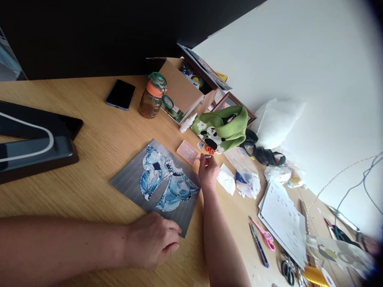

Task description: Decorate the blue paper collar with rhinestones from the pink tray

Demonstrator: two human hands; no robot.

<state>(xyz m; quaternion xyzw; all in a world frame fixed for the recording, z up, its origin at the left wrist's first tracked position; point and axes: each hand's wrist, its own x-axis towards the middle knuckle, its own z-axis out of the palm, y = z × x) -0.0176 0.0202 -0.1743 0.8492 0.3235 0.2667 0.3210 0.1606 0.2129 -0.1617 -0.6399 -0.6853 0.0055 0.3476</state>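
Observation:
My right hand (208, 173) pinches a thin, pale pen-like applicator (204, 158). The applicator's tip is at the edge of a small pink tray (180, 150) that holds tiny clear beads. Beneath and left of the tray lies a grey sheet (128, 181) with a blue butterfly-like picture (172, 193), its outlines dotted with small white gems. My left hand (154, 240) rests palm down at the sheet's near edge, fingers loosely bent and partly apart, touching a corner and holding nothing.
Behind the tray are a white bottle (188, 123), a green panda bag (230, 129), orange scissors (210, 150) and a cardboard box (181, 87). A jar (151, 97) and phone (121, 94) stand farther left. Papers (283, 219), pink scissors (265, 235) and a cutter (259, 245) lie right.

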